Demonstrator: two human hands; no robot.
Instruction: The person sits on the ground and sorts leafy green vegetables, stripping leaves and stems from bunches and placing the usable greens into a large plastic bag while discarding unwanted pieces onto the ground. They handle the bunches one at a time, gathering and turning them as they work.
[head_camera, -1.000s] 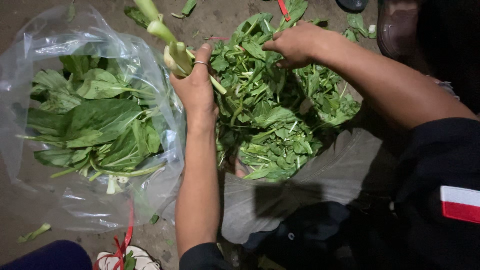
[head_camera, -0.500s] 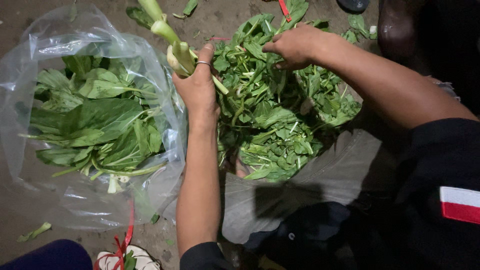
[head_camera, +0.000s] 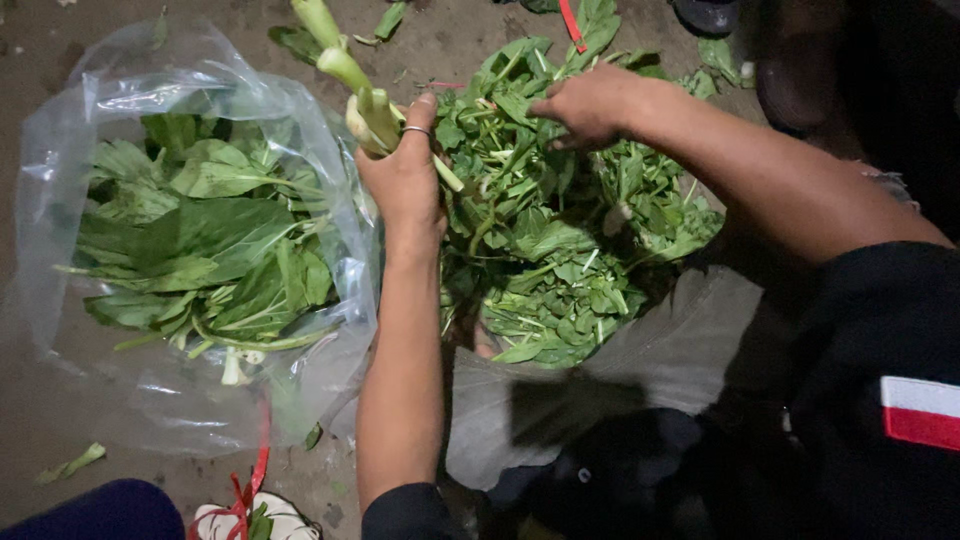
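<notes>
Sorting greens: left hand (head_camera: 405, 180) clenched around a stalk bunch (head_camera: 365, 95), right hand (head_camera: 590, 105) fingers curled into the loose pile (head_camera: 570, 270); clear bag (head_camera: 200, 240) partly filled, much unsorted.

We saw bare, dirty ground (head_camera: 40, 60) carrying everything. On it lay a clear plastic bag (head_camera: 120, 90) of leafy greens, beside it a grey sack (head_camera: 660, 360) heaped with more greens, and loose leaf scraps (head_camera: 70, 462) and red string (head_camera: 255, 470) nearby.
</notes>
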